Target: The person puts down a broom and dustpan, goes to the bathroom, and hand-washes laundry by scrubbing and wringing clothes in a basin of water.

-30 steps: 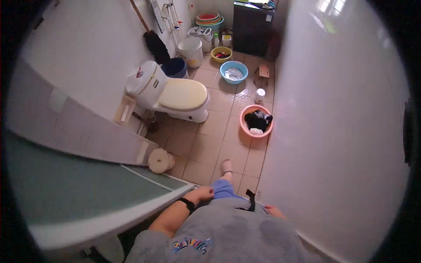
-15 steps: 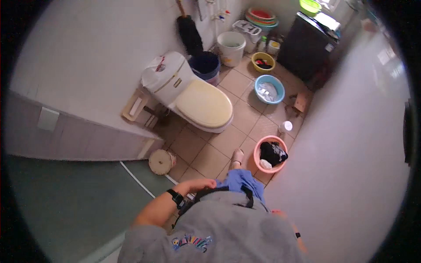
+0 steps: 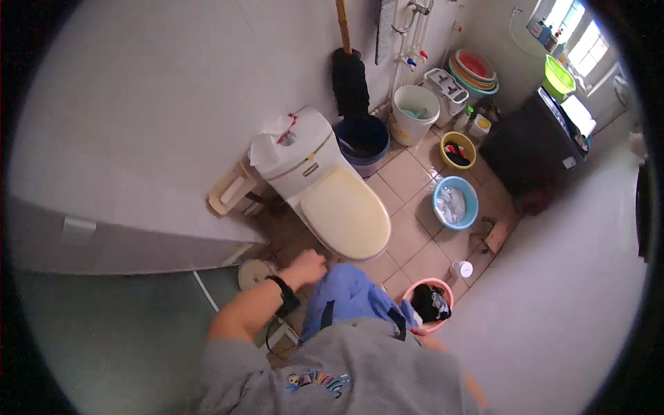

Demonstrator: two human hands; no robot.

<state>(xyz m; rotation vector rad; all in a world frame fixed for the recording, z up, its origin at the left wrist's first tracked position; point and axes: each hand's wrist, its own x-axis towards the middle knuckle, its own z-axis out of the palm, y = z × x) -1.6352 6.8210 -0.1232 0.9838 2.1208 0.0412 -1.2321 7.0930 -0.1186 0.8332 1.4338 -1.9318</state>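
Note:
My left hand (image 3: 306, 268), with a black watch on its wrist, hangs in front of me beside my blue trousers (image 3: 351, 294). Its fingers look loosely curled in, and nothing shows in them. Only a small part of my right hand (image 3: 423, 337) appears at my right hip, its fingers mostly hidden. Closest to that hand is a pink basin (image 3: 448, 319) holding dark clothes (image 3: 430, 302). A light blue basin (image 3: 473, 204) with pale cloth in water (image 3: 451, 205) stands farther off on the tiles.
A toilet (image 3: 347, 213) with its lid down stands ahead. Behind it are a dark blue bucket (image 3: 373, 149), a white bucket (image 3: 415, 124) and a yellow basin (image 3: 458, 160). A small wooden stool (image 3: 496, 235) and white container (image 3: 461, 269) sit by the right wall, near a black appliance (image 3: 529, 142).
My view has tilted up and the basins sit lower in it. My left hand has swung forward from my waist. My trousers show more, with a leg raised forward.

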